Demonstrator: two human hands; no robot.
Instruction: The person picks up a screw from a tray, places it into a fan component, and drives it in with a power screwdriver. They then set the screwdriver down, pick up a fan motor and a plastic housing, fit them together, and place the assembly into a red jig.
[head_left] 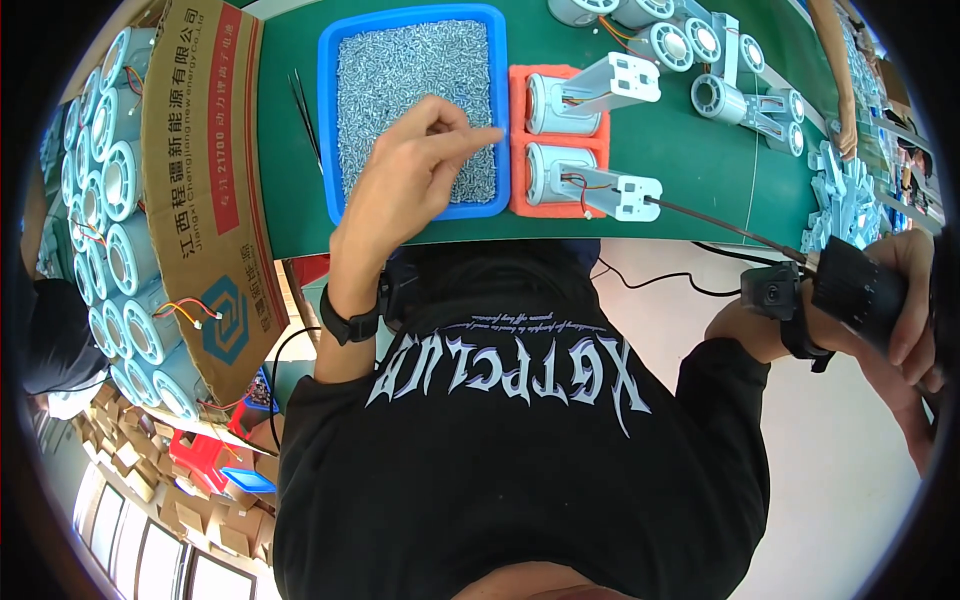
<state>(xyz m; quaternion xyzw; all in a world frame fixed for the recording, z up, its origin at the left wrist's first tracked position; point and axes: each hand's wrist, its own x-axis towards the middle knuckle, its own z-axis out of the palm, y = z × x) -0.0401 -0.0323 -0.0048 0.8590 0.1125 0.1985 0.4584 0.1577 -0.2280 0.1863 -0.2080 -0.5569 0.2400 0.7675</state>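
My left hand [415, 160] is above a blue tray [502, 60] of small silver screws [410, 60]. Its fingers are drawn together, with the tips by the tray's right rim; what they hold is too small to make out. At the far right, my right hand [912, 290] grips a black electric screwdriver [860, 292]. The long thin shaft reaches left to the white end bracket of the nearer battery unit [560, 175], and its tip meets the bracket. That unit and a second battery unit [562, 105] lie in a red-orange holder [517, 150].
Left of the tray lie tweezers [304, 115]. A cardboard carton [205, 200] stands at the left edge beside stacked light-blue battery cylinders [125, 260]. More battery units [720, 95] and a pile of pale brackets [845, 195] are on the right. Another person's arm [838, 80] reaches in there.
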